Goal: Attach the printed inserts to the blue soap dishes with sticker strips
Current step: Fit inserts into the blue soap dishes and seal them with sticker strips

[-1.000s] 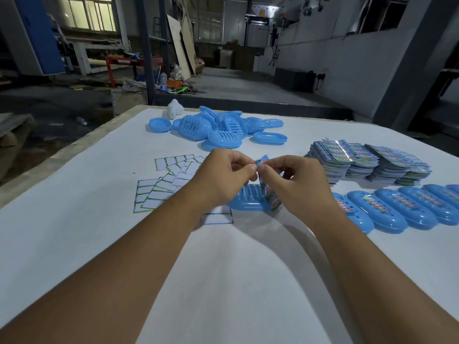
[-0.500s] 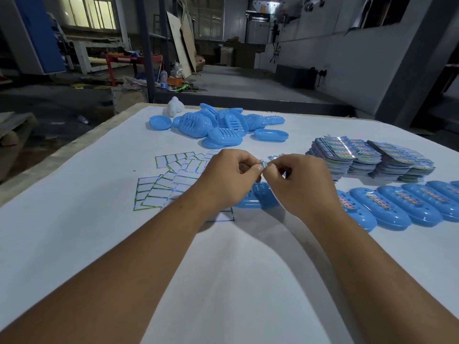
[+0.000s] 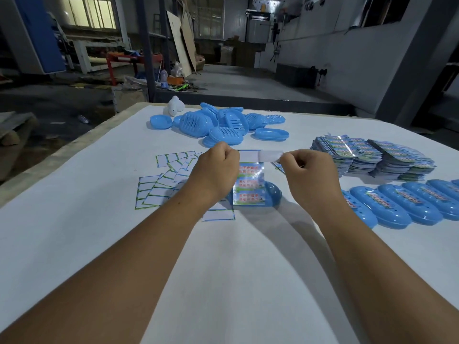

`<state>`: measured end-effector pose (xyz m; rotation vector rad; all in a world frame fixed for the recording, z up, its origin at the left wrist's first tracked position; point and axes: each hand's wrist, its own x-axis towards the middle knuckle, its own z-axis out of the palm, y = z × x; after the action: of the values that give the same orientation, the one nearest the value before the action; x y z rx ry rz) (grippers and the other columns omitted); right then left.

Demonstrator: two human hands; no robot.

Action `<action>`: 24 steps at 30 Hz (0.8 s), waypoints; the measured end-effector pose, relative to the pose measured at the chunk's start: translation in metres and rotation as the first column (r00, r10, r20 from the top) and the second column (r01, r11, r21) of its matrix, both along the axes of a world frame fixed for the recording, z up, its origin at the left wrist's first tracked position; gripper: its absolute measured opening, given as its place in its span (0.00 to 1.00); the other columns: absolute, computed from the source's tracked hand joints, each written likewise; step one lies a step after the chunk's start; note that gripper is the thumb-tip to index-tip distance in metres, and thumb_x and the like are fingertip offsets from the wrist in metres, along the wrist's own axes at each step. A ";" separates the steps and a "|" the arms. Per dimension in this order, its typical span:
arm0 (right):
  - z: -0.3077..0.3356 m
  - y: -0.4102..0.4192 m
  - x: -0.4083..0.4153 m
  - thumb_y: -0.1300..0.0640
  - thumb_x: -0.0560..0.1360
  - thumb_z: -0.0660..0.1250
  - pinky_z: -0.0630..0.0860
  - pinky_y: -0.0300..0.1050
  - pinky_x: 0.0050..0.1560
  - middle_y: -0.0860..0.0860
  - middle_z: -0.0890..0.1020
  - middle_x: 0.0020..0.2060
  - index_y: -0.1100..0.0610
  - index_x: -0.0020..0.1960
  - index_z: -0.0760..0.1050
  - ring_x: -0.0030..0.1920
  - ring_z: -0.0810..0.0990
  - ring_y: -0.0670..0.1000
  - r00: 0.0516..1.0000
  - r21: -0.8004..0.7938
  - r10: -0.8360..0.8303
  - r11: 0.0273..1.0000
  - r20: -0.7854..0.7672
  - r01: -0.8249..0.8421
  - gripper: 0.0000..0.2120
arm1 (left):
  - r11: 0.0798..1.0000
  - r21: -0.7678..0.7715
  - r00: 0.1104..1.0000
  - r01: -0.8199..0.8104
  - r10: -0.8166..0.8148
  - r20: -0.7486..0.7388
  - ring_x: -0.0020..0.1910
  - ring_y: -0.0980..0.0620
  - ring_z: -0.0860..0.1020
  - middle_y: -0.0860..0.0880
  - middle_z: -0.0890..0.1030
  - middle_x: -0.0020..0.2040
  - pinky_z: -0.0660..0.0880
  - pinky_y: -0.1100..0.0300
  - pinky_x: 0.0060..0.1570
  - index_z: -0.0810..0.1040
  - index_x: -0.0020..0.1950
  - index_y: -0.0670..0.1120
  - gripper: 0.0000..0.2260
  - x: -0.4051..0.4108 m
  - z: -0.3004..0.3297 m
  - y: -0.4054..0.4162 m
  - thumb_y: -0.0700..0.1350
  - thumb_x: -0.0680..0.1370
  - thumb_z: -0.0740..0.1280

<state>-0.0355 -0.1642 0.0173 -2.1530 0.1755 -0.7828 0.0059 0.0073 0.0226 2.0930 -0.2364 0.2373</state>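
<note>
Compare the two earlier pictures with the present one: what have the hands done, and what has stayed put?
The left hand and right hand have drawn apart, each still pinching, and a white strip now stretches between them above the printed insert. The dish pile, insert stacks and finished dishes are unchanged.

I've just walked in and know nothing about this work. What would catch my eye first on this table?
Two bare hands at the centre: the left hand and right hand pull a pale strip between them, above a printed insert lying on a blue soap dish. At the far edge sits a heap of blue soap dishes; to the right, stacks of printed inserts with a row of finished dishes in front.
</note>
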 end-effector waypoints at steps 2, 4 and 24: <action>0.000 -0.002 0.000 0.55 0.74 0.63 0.59 0.46 0.33 0.49 0.61 0.25 0.60 0.30 0.67 0.31 0.58 0.49 1.000 -0.003 -0.019 1.000 -0.006 0.019 0.16 | 0.994 0.094 0.999 -0.048 0.049 -0.009 0.44 0.45 0.72 0.47 0.75 0.42 0.67 0.52 0.42 0.68 0.40 0.47 0.11 0.004 0.000 0.004 0.47 0.81 0.53; 0.001 -0.003 0.001 0.56 0.74 0.63 0.57 0.46 0.32 0.48 0.59 0.24 0.56 0.28 0.61 0.30 0.56 0.49 0.999 -0.018 -0.045 0.999 -0.015 0.045 0.18 | 0.976 0.195 0.995 -0.099 0.104 -0.014 0.47 0.43 0.72 0.44 0.76 0.46 0.66 0.52 0.44 0.69 0.43 0.45 0.11 0.009 -0.001 0.009 0.47 0.82 0.52; -0.001 0.007 -0.004 0.49 0.70 0.67 0.67 0.43 0.31 0.44 0.73 0.21 0.55 0.29 0.74 0.25 0.68 0.45 1.000 -0.037 -0.005 0.999 -0.004 0.005 0.14 | 0.982 -0.106 0.987 0.155 -0.151 0.052 0.25 0.62 0.71 0.59 0.76 0.25 0.69 0.69 0.29 0.82 0.36 0.50 0.09 -0.004 0.003 0.001 0.52 0.74 0.73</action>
<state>-0.0399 -0.1568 0.0159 -2.1897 0.1700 -0.7907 0.0016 0.0085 0.0255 1.9511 -0.4002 0.1993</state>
